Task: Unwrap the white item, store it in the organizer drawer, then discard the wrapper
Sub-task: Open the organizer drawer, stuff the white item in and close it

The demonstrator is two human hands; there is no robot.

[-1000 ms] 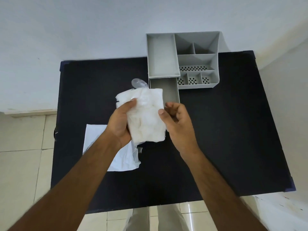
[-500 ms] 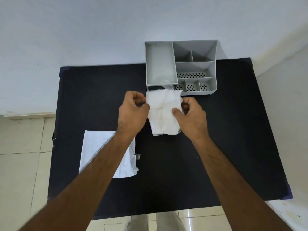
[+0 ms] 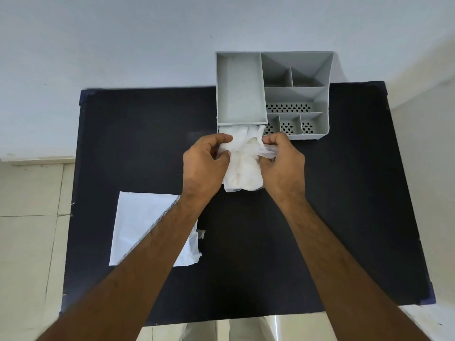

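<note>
Gripping from both sides, the left hand (image 3: 204, 166) and right hand (image 3: 283, 163) pinch the white item (image 3: 242, 166) between them, the right one also clutching a bit of clear wrapper (image 3: 269, 152). It sits at the drawer mouth of the grey organizer (image 3: 296, 94) (top end tucked just under its front edge) on the black table (image 3: 344, 217). A flat white sheet (image 3: 140, 225) lies near the left forearm.

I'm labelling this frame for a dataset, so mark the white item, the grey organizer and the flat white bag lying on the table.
white item (image 3: 243, 166): head view, middle of the bundle between both hands.
grey organizer (image 3: 240, 87): head view, floor of its large left compartment.
flat white bag (image 3: 140, 217): head view, its bare upper left area.
</note>
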